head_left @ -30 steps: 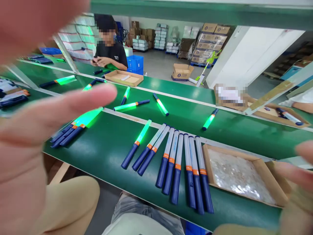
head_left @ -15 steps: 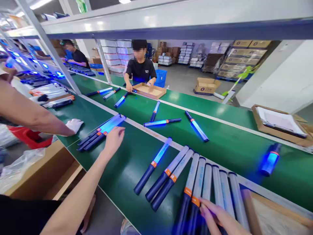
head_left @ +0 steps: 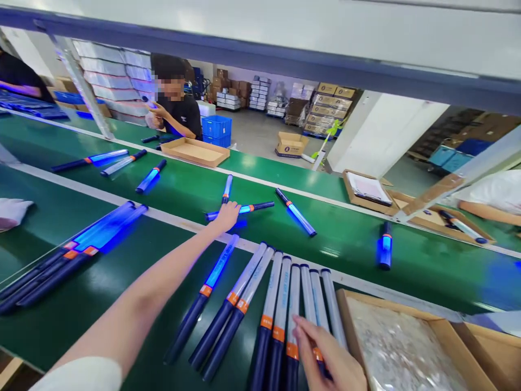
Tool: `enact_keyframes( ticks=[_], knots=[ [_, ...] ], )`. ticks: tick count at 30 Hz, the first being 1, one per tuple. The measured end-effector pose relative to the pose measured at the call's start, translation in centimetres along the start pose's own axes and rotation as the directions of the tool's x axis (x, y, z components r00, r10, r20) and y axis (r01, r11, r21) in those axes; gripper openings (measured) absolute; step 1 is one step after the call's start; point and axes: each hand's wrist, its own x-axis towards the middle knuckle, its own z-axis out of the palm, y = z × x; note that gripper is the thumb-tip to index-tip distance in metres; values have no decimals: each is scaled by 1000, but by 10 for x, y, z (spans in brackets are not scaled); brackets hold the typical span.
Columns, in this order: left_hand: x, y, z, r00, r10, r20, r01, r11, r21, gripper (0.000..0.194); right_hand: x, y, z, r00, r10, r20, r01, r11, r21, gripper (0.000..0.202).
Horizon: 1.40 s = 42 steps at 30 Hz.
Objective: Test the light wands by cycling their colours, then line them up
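In the head view, the left hand (head_left: pixel 227 216) reaches across the green bench (head_left: pixel 146 353) with its fingers bent down over the crosswise light stick (head_left: pixel 260 206); I cannot tell whether it grasps the stick or only covers it. That stick's long axis runs nearly left to right: the dark handle points right, and the blue-lit tube passes behind the fingers to a cap on the left. Just beyond the hand, a short-looking lit stick (head_left: pixel 228 187) points away, its handle end nearest the knuckles. To the right of the left hand, a slanted stick (head_left: pixel 302 219) has its handle far and left, its lit tube near and right.

The right hand (head_left: pixel 325 358) is low in the view, thumb and forefinger drawn close beside the orange band of a clear-tubed stick (head_left: pixel 293 304); whether they pinch it cannot be told. This stick and its neighbours around the hand point tube-end away, handles toward the person. Left of them, a glowing stick (head_left: pixel 222 263) leans, tube away and right, handle near and left. Right of the right hand stands a cardboard tray (head_left: pixel 350 320). Left of the left forearm, three lit sticks (head_left: pixel 109 231) lie together, handles near and left.
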Motion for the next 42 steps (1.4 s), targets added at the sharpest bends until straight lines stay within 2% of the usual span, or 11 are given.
enact_keyframes(
  ticks=[6, 8, 10, 12, 14, 16, 18, 21, 24, 31, 42],
  knots=[
    [-70, 16, -81, 890, 456, 4, -453, 887, -92, 42, 38, 43, -39, 961, 262, -84, -267, 962, -52, 60],
    [-99, 25, -101, 800, 599, -2, -598, 798, -76, 49, 41, 38, -37, 899, 380, 217, -420, 888, 186, 70],
    [-123, 35, -111, 740, 672, -30, -672, 737, -68, 60, 36, 22, -28, 734, 305, 607, -603, 704, 376, 68],
    [-144, 50, -111, 763, 636, -111, -645, 760, -84, 67, 23, -1, -15, 607, 228, 762, -742, 508, 438, 60],
    [-167, 76, -100, 860, 426, -280, -480, 862, -164, 69, 8, -26, 0, 638, 358, 682, -763, 417, 495, 53],
    [-192, 113, -82, 892, -25, -451, -183, 892, -413, 66, -5, -49, 15, 711, 523, 470, -701, 476, 531, 50],
    [-216, 154, -63, 929, -309, -203, 51, 651, -758, 61, -12, -68, 26, 756, 594, 276, -638, 571, 516, 44],
    [-240, 200, -43, 903, -329, 275, 337, 147, -930, 56, -17, -81, 24, 814, 536, 224, -576, 694, 432, 42],
    [-243, 213, -37, 862, -337, 379, 393, -29, -919, 52, -18, -56, -11, 865, 353, 358, -449, 862, 235, 56],
    [-232, 211, -55, 839, -92, 536, 442, -458, -771, 29, -9, 122, -89, 784, 618, 68, -547, 737, -397, 31],
    [-230, 214, -68, 882, 141, 450, 461, -460, -759, 22, -33, 162, -75, 793, 603, 90, -455, 683, -571, 30]
  ],
)
